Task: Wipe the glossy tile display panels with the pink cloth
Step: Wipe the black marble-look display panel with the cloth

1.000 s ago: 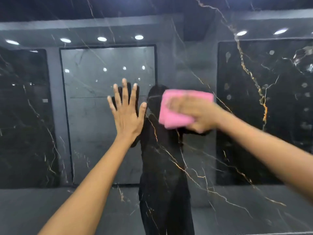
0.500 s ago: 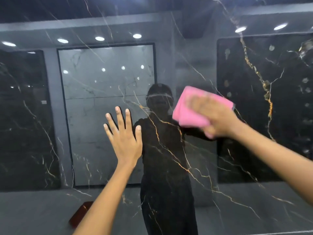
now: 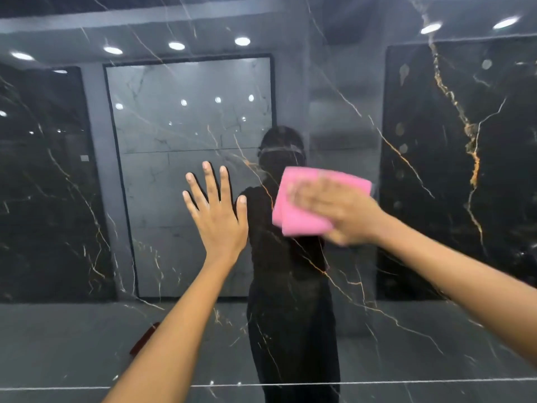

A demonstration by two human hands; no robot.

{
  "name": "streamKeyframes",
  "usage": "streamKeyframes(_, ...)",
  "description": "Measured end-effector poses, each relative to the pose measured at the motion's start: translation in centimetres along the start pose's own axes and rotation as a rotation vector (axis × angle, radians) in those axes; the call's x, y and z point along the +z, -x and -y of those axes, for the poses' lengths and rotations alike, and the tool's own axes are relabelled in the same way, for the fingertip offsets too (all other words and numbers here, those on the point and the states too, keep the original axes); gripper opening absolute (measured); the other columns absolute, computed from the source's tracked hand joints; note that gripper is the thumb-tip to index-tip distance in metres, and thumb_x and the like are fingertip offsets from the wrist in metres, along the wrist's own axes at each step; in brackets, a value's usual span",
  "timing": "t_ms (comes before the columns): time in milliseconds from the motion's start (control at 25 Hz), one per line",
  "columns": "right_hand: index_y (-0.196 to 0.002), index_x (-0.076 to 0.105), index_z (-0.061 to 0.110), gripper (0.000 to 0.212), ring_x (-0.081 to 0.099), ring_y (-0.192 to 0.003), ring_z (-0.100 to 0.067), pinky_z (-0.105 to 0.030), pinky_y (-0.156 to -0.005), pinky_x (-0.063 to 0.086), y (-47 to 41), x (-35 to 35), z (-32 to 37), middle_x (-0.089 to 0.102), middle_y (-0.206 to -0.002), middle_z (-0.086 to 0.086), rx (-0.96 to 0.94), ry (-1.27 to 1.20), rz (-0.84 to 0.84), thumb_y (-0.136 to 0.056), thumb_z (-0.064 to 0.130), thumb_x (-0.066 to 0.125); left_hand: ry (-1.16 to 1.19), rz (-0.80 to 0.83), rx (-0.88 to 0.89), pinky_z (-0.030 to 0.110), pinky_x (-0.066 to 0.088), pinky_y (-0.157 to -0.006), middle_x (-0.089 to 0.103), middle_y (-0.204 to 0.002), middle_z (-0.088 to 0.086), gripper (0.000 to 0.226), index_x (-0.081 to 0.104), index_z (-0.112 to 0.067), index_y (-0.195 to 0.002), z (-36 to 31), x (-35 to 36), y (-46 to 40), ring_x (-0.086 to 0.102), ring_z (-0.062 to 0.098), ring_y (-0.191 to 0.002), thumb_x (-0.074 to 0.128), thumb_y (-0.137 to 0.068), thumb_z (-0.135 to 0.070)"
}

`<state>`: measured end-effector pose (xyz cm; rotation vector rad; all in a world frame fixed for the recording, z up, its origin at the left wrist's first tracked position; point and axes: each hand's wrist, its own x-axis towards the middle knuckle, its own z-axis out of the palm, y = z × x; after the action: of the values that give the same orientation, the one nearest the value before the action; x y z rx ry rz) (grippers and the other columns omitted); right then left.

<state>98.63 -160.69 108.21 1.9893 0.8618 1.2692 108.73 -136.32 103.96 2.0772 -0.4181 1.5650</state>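
Two bare forearms reach up from the bottom of the frame toward a glossy black tile panel veined in gold and white. The left hand lies flat against the panel, fingers straight and spread, thumb out to the right, holding nothing. The right hand, blurred, presses a folded pink cloth against the tile just right of the left hand, fingers laid flat over the fabric; whether the thumb curls under the cloth cannot be told. The cloth's upper edge and lower left corner show past the fingers, the two hands near each other but apart.

A thin pale joint line crosses the panel low in the frame, beneath both arms. In the shine between the hands stands the dark reflection of a person in black clothing, the cloth overlapping the reflected shoulder. A small reddish-brown object shows beside the left forearm, partly hidden by it; what it is cannot be told.

Deeper in the reflection, a pale grey marble slab in a dark frame sits left of centre, above the left hand. Dark gold-veined slabs flank it: one at far left, another at far right carrying a bold orange vein. Round ceiling lights glint in a row across the top.
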Motion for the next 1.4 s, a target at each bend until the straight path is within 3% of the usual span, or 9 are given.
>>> streamKeyframes(160, -0.136, 0.053, 0.004, 0.065, 0.039, -0.136, -0.035, -0.047, -0.114, 0.026, -5.6, -1.2, -2.8, 0.05, -0.141, -0.017, 0.614, -0.039, -0.373, -0.072, 0.016, 0.054, 0.015, 0.022, 0.005, 0.056, 0.001, -0.118, 0.006, -0.164, 0.011, 0.061, 0.012, -0.016, -0.156, 0.0, -0.3, 0.1, 0.0, 0.042, -0.149, 0.024, -0.1, -0.035)
streamKeyframes(320, -0.144, 0.042, 0.011, 0.076, 0.008, -0.149, -0.019, -0.04, -0.122, 0.002, 0.9, 3.6, 11.6, 0.039, -0.151, -0.009, -0.059, -0.071, 0.09, -0.071, 0.02, 0.057, 0.221, 0.084, 0.051, 0.052, -0.005, -0.118, 0.006, -0.164, 0.01, 0.059, 0.017, -0.019, -0.156, 0.8, -1.9, 0.1, -0.005, 0.037, -0.149, 0.024, -0.1, -0.039)
streamKeyframes(440, -0.141, 0.047, 0.012, 0.074, 0.026, -0.142, -0.021, -0.039, -0.121, 0.005, 3.0, 2.8, 10.5, 0.046, -0.147, -0.009, -0.33, -0.088, 0.19, -0.068, 0.017, 0.057, 0.222, 0.07, 0.04, 0.045, -0.009, -0.118, 0.001, -0.164, 0.002, 0.058, 0.013, -0.027, -0.156, 1.4, -2.2, 4.0, -0.009, 0.032, -0.15, 0.028, -0.102, -0.043)
streamKeyframes(600, -0.135, 0.05, 0.011, 0.06, 0.046, -0.128, -0.033, -0.038, -0.112, 0.029, 1.4, -1.9, -3.4, 0.056, -0.135, -0.015, 0.434, 0.011, -0.335, -0.075, 0.012, 0.048, 0.026, 0.115, 0.034, 0.059, 0.002, -0.117, -0.002, -0.164, -0.003, 0.057, 0.009, -0.031, -0.156, 2.3, 0.3, 11.3, -0.008, 0.037, -0.149, 0.023, -0.102, -0.043)
streamKeyframes(720, -0.128, 0.059, 0.009, 0.054, 0.047, -0.129, -0.032, -0.05, -0.109, 0.035, 5.0, -0.3, -0.9, 0.057, -0.134, -0.013, 0.836, -0.076, -0.426, -0.075, 0.01, 0.052, 0.005, 0.103, 0.021, 0.057, -0.001, -0.117, 0.001, -0.164, 0.0, 0.06, 0.003, -0.032, -0.156, 3.0, 1.7, 12.3, -0.003, 0.041, -0.149, 0.025, -0.101, -0.042)
streamKeyframes(880, -0.141, 0.041, 0.015, 0.069, 0.023, -0.146, -0.02, -0.045, -0.119, 0.019, 11.2, 3.5, 12.6, 0.033, -0.155, 0.001, -0.026, -0.058, 0.132, -0.073, 0.017, 0.047, 0.005, 0.056, 0.045, 0.054, -0.003, -0.118, 0.013, -0.163, 0.006, 0.06, 0.01, -0.028, -0.157, 3.0, 1.7, 12.1, 0.006, 0.046, -0.146, 0.028, -0.101, -0.039)
streamKeyframes(960, -0.142, 0.039, 0.015, 0.071, 0.03, -0.143, -0.02, -0.043, -0.117, 0.024, 10.8, 2.8, 10.1, 0.041, -0.149, -0.003, -0.139, -0.089, 0.124, -0.072, 0.014, 0.047, 0.01, 0.05, 0.046, 0.054, -0.003, -0.118, 0.012, -0.163, 0.005, 0.06, 0.008, -0.029, -0.157, 3.1, 1.8, 12.3, 0.006, 0.046, -0.147, 0.028, -0.101, -0.039)
streamKeyframes(1160, -0.138, 0.048, 0.0, 0.065, 0.041, -0.134, -0.035, -0.052, -0.111, 0.033, 7.0, -2.6, -1.2, 0.049, -0.14, -0.021, 0.853, -0.191, -0.318, -0.075, 0.013, 0.06, 0.007, 0.043, 0.057, 0.055, -0.001, -0.118, 0.008, -0.163, 0.002, 0.059, 0.007, -0.03, -0.157, 3.2, 2.1, 12.4, 0.003, 0.044, -0.147, 0.025, -0.102, -0.039)
streamKeyframes(1400, -0.15, 0.028, 0.017, 0.086, 0.017, -0.148, -0.018, -0.037, -0.122, 0.008, 14.5, 4.6, 16.2, 0.027, -0.156, -0.001, 0.041, -0.153, 0.17, -0.067, 0.012, 0.05, 0.005, 0.03, 0.054, 0.058, 0.002, -0.117, 0.004, -0.163, 0.001, 0.06, 0.007, -0.028, -0.157, 3.1, 2.1, 12.4, 0.005, 0.046, -0.147, 0.028, -0.101, -0.037)
